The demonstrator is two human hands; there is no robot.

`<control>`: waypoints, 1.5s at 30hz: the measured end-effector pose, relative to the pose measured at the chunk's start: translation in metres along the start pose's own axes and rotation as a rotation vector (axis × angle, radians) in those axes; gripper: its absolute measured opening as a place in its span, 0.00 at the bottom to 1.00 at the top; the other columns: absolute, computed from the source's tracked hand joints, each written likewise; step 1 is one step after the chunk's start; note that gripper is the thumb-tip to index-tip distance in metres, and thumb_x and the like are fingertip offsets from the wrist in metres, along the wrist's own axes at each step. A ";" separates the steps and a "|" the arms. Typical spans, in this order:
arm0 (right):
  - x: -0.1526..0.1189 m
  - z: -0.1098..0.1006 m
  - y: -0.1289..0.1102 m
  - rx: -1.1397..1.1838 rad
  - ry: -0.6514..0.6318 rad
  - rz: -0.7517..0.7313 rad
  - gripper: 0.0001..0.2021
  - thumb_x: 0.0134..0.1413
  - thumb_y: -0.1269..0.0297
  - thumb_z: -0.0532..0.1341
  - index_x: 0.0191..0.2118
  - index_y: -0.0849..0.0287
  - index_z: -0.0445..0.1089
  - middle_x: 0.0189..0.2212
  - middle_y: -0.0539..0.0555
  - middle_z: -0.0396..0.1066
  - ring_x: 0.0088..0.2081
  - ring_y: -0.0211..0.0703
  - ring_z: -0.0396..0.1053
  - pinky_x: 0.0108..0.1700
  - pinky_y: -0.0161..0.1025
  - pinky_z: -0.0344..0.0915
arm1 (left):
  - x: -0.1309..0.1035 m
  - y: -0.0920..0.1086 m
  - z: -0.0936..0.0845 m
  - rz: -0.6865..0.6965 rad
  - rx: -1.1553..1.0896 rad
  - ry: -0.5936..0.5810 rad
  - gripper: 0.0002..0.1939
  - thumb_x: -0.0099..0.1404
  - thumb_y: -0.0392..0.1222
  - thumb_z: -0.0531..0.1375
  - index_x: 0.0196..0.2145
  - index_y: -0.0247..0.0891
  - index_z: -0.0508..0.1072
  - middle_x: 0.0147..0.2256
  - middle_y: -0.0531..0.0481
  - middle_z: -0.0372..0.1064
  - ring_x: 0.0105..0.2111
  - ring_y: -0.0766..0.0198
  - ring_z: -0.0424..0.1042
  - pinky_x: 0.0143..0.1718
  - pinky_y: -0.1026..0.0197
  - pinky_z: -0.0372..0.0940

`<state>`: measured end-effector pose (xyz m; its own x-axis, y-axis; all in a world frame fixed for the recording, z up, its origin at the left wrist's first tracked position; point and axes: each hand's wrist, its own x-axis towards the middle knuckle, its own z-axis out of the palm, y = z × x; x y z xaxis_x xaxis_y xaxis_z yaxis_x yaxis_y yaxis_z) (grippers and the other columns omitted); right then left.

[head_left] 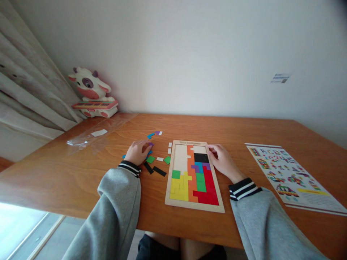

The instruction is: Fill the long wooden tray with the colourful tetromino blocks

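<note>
Left hand (138, 152) is at a purple piece (151, 144), right hand (221, 159) at the puzzle board's (180, 155) upper right edge; both have bent fingers, grip not determinable.

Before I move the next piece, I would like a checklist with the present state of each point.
1. Board flat on the table: ok.
2. Bare space left in the board: ok, mainly upper left.
3. Right hand at the board's edge: ok.
4. Left hand's grip on the purple piece: cannot tell.
5. All pieces inside the board: not ok, two black pieces and others lie outside.
</note>
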<state>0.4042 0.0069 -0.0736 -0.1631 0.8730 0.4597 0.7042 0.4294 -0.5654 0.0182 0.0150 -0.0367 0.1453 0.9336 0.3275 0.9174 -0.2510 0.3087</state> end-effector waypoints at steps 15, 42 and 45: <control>-0.001 0.000 0.001 0.011 0.005 0.001 0.12 0.60 0.63 0.55 0.47 0.58 0.69 0.44 0.61 0.71 0.41 0.50 0.72 0.47 0.51 0.70 | 0.012 0.004 0.013 -0.219 -0.403 0.010 0.18 0.56 0.48 0.65 0.43 0.38 0.75 0.41 0.46 0.78 0.42 0.59 0.77 0.48 0.57 0.71; 0.010 0.004 -0.047 0.646 -0.106 0.267 0.17 0.56 0.48 0.62 0.39 0.58 0.73 0.34 0.55 0.77 0.33 0.43 0.74 0.36 0.40 0.72 | 0.019 0.142 0.052 0.307 -0.745 0.031 0.11 0.68 0.48 0.59 0.42 0.39 0.74 0.39 0.46 0.77 0.38 0.60 0.77 0.43 0.57 0.73; 0.021 0.010 -0.037 0.617 -0.043 0.339 0.18 0.54 0.47 0.63 0.37 0.60 0.72 0.30 0.56 0.77 0.30 0.44 0.75 0.34 0.41 0.73 | 0.018 0.134 0.059 0.410 -0.476 0.115 0.11 0.70 0.43 0.55 0.45 0.41 0.75 0.46 0.44 0.75 0.48 0.55 0.72 0.52 0.49 0.68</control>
<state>0.3675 0.0112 -0.0501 -0.0400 0.9847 0.1697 0.2030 0.1743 -0.9635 0.1657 0.0135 -0.0422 0.3845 0.7112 0.5886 0.5274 -0.6925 0.4923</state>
